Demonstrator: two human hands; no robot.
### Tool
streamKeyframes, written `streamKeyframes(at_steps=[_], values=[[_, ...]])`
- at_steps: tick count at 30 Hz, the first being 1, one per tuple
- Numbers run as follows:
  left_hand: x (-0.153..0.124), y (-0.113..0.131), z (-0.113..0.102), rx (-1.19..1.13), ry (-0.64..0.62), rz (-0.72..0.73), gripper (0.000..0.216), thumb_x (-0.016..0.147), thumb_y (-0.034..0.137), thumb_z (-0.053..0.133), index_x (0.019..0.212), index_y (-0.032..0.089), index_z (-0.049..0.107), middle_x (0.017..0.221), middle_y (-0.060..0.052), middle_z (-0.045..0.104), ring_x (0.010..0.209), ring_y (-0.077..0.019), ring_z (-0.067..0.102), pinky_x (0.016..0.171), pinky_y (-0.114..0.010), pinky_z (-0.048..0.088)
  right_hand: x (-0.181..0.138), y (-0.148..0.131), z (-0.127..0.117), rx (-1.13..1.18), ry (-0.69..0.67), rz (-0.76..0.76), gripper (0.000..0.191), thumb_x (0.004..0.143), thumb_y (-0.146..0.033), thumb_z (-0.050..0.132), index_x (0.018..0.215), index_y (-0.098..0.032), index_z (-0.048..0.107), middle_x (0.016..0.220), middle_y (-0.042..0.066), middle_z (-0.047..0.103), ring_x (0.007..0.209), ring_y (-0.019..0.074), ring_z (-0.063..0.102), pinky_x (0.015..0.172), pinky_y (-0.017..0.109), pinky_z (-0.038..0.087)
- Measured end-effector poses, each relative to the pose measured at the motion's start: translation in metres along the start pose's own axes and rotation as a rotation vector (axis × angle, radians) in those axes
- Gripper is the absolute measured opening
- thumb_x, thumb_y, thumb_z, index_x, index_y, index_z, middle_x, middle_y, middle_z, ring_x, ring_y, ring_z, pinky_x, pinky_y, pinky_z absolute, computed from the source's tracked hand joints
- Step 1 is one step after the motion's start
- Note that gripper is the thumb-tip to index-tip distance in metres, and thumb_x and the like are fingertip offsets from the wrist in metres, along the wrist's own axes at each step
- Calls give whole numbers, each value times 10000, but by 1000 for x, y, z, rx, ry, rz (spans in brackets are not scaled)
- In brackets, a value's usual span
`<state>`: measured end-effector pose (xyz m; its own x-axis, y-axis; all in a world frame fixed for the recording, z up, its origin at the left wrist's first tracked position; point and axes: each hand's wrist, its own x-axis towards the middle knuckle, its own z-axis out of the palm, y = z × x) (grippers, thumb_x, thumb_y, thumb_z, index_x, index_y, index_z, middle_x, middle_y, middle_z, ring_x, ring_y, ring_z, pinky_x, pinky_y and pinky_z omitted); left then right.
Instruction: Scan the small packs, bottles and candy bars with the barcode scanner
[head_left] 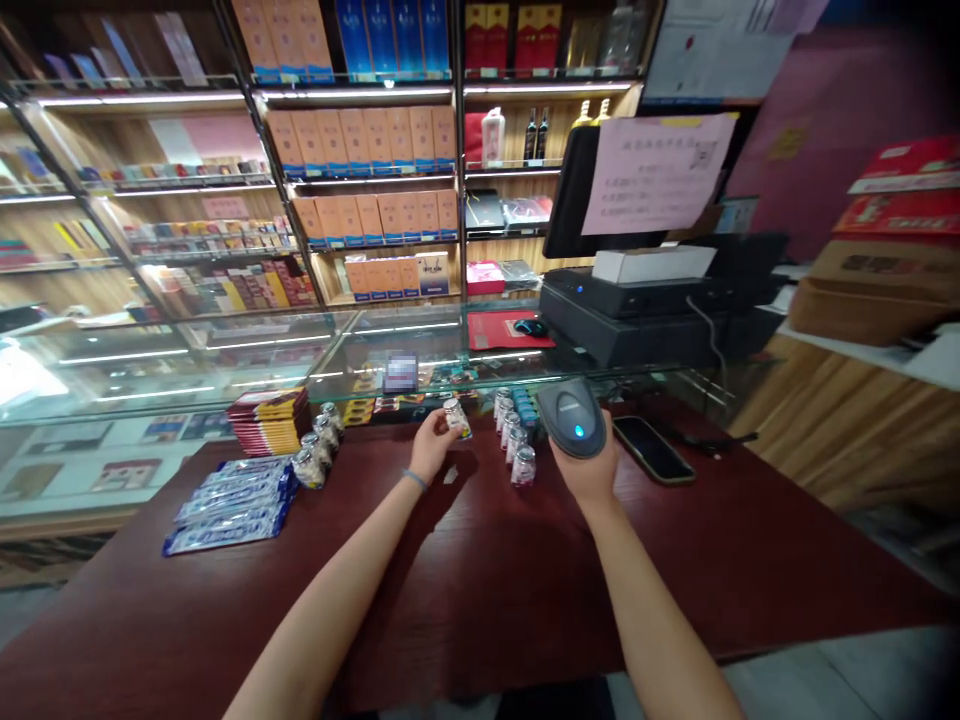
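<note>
My left hand [433, 443] is closed round a small clear jar [456, 416] with a silver lid, lifted just above the dark red counter [480, 580]. A grey handheld barcode scanner [574, 417] with a blue light is gripped in my right hand [589, 470] and held beside that jar. Between my hands stands a row of several similar small jars [514, 435]. Another short row of jars [319, 445] stands to the left of my left hand.
Blue wrapped packs [236, 502] and a stack of red packs [270, 420] lie at the counter's left. A black phone [654, 449] lies right of the scanner. Behind are a glass display case [225, 360], a till with a monitor [645, 300], and stocked shelves [360, 150].
</note>
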<state>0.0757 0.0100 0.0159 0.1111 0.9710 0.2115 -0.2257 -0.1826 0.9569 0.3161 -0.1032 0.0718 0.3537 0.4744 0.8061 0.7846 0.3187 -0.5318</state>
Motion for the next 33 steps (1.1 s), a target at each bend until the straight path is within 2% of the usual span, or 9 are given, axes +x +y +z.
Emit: streamKeyframes(at_steps=[4, 9, 17, 26, 30, 33], values=[[26, -13, 31, 84, 29, 54, 440, 666, 225, 831, 1070, 214, 656, 1050, -56, 719, 998, -228, 666, 1017, -411, 461, 3, 10, 2, -40, 53, 64, 362, 783, -399, 724, 1053, -221, 560, 787, 72, 701, 707, 250, 696, 620, 323, 551], [46, -29, 48, 214, 42, 93, 339, 695, 163, 800, 997, 213, 654, 1020, -59, 702, 1003, -233, 647, 1042, -417, 435, 2, 14, 5, -74, 55, 95, 358, 790, -402, 723, 1059, -217, 577, 739, 64, 686, 669, 254, 684, 611, 336, 551], [64, -62, 52, 217, 42, 52, 352, 680, 176, 831, 965, 221, 629, 1031, -72, 702, 1035, -254, 660, 1058, -441, 427, 0, 13, 6, -65, 29, 125, 338, 794, -379, 705, 1057, -221, 563, 759, 75, 696, 697, 266, 695, 631, 359, 563], [61, -60, 51, 344, 21, 48, 347, 724, 184, 804, 1009, 211, 608, 1058, -83, 660, 1090, -280, 606, 1109, -476, 368, -1, 13, 8, -89, 24, 129, 352, 810, -395, 704, 1074, -225, 546, 819, 89, 709, 746, 260, 704, 652, 343, 563], [60, -61, 54, 375, 29, 62, 425, 718, 137, 793, 1088, 196, 592, 1135, -105, 631, 1116, -279, 592, 1106, -484, 376, -2, 11, 7, -93, 2, 94, 352, 806, -387, 704, 1076, -228, 544, 789, 75, 707, 704, 260, 702, 610, 330, 552], [55, -59, 54, 279, 51, 44, 552, 665, 96, 823, 1151, 183, 578, 1201, -124, 593, 1131, -280, 591, 1090, -491, 404, -4, 7, 6, -136, -10, 90, 347, 819, -399, 692, 1079, -217, 553, 786, 86, 714, 692, 274, 711, 606, 340, 548]])
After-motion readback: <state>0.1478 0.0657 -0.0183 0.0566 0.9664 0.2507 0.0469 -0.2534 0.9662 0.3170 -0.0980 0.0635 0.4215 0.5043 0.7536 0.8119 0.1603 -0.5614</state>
